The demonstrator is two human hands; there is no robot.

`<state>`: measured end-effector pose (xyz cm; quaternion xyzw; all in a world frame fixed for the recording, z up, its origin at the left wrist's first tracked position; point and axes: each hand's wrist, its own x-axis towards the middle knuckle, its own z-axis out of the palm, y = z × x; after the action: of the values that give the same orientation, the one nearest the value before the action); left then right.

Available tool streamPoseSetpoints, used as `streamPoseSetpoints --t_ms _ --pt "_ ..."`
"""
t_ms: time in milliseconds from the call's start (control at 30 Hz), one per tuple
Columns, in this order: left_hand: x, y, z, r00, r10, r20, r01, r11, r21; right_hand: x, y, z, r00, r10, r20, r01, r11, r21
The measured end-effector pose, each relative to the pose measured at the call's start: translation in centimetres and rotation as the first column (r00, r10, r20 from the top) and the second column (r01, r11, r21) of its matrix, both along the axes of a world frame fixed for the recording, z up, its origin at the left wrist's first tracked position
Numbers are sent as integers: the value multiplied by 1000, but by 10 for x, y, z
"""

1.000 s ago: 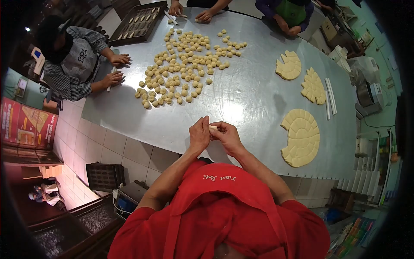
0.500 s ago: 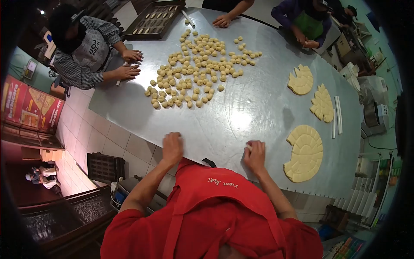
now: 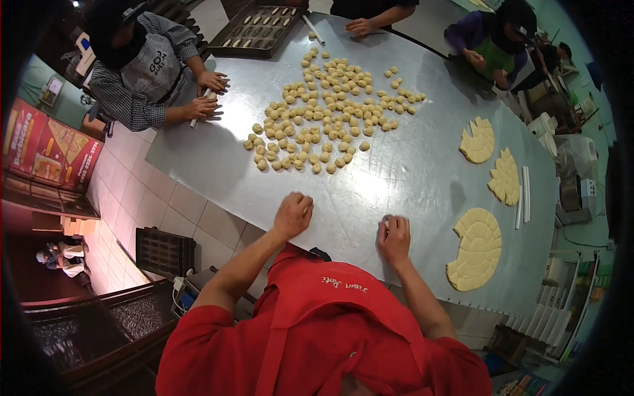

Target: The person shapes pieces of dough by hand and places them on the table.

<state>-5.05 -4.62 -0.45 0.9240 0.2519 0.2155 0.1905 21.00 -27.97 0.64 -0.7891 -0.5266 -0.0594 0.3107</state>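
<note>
My left hand is over the near edge of the metal table, its fingers curled down; anything under them is hidden. To its right, my right hand is also curled on the table, and I cannot make out what lies beneath its fingers. Beyond both hands many small dough balls are spread across the table. A large scored dough disc with a piece gone from its left side lies to the right of my right hand.
Two smaller cut dough pieces and white rods lie at the right. A co-worker's hands rest on a rod at the left. A moulded tray sits at the back left; other people stand along the far side.
The view has shifted, so the table's contents appear further right. My left hand has moved up and right over the table; my right hand stays curled in nearly the same place.
</note>
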Motion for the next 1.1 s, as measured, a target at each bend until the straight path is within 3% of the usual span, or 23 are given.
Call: streamPoseSetpoints --t_ms 67,100,167,200,233,267,300,367,433,500,567,667,733,833,933,1000,1033,1100 --pt "-14 -23 3 985 74 158 -23 954 -300 -29 12 2 998 -55 -26 54 998 -22" --pt "-17 -23 13 984 78 158 -28 954 -299 -42 25 -4 978 -15 -208 11 1000 -22" --pt "-24 -23 35 962 139 234 -5 868 -496 -79 61 5 846 79 -527 -115 993 -37" --pt "-32 -9 36 967 106 232 -30 951 -309 -101 85 24 796 165 -582 -213 977 -14" --pt "-43 5 33 968 103 229 -26 948 -318 -113 107 12 797 308 -520 -357 934 6" --pt "-54 21 26 960 208 186 -162 958 -235 -123 124 12 742 346 -574 -493 862 -119" --pt "-65 35 20 937 311 156 -291 947 -140 -126 143 12 746 338 -574 -486 866 -121" --pt "-93 58 14 936 339 92 -327 937 -123 -124 184 11 772 357 -526 -593 701 -395" --pt "-103 68 12 929 370 24 -366 925 -104 -107 229 39 751 314 -581 -586 723 -366" --pt "-102 68 13 928 374 -6 -373 924 -90 -90 272 94 750 147 -644 -416 862 -288" --pt "-97 65 17 920 390 -16 -390 916 -95 -87 290 124 835 231 -500 -190 973 131" --pt "-97 67 17 918 397 -18 -396 913 -98 -75 299 132 834 226 -503 -170 973 157" --pt "-97 67 16 927 375 -9 -374 922 -101 -72 283 86 860 205 -467 -182 979 95" --pt "-97 68 14 928 369 -38 -371 927 -47 -86 215 8 941 95 -324 -113 993 -36" --pt "-95 70 11 926 376 -34 -377 925 -39 -75 128 -7 972 70 -225 -69 998 12" --pt "-96 69 9 932 361 -36 -362 932 -36 -59 72 -8 980 -55 -192 48 998 -41" --pt "-94 67 9 928 372 -28 -372 928 -22 -44 52 -12 970 -173 -172 182 983 38" --pt "-90 65 12 940 339 -38 -340 941 -6 -2 9 -8 901 -421 -105 420 907 -29"
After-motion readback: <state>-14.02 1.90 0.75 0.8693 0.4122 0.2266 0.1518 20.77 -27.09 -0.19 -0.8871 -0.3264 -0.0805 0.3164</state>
